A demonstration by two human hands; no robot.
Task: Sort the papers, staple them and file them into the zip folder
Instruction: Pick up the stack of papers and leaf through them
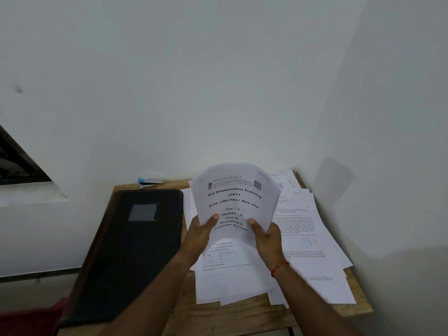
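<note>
While both hands grip the sheaf of papers point(234, 202) upright, left hand point(202, 235) and right hand point(268, 237) pinch its lower edge. The stapler point(150, 183) lies far-left, nearer the left hand.

I see a wooden bench point(184, 309) pushed into a white wall point(194, 81) corner. Dark window opening point(17, 161) at far left, with a pale sill. Red cloth point(31, 318) at bottom left, just beside the bench edge.
</note>
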